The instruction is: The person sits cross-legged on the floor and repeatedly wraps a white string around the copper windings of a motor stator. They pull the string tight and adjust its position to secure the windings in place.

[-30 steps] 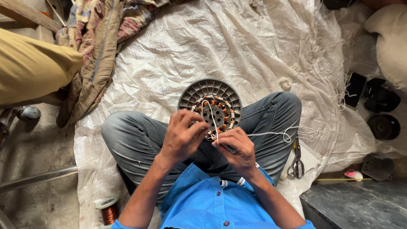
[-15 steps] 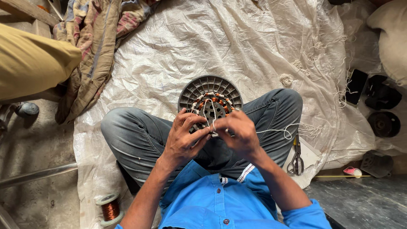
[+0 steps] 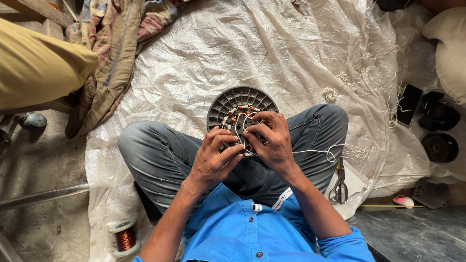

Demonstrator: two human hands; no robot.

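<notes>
Left hand (image 3: 213, 157) and right hand (image 3: 272, 140) grip motor stator (image 3: 241, 104) with white string (image 3: 315, 151).

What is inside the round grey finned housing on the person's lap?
Inside the round grey housing sit copper windings with white thread looped over them. The left hand and right hand cover the near half.

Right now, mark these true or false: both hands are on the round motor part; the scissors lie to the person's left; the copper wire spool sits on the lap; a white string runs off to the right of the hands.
1. Both hands are on the round motor part. True: the left hand and right hand both grip the round motor part on the lap.
2. The scissors lie to the person's left. False: the scissors lie by the right knee.
3. The copper wire spool sits on the lap. False: the copper wire spool stands on the floor at the left.
4. A white string runs off to the right. True: the white string trails right.
</notes>
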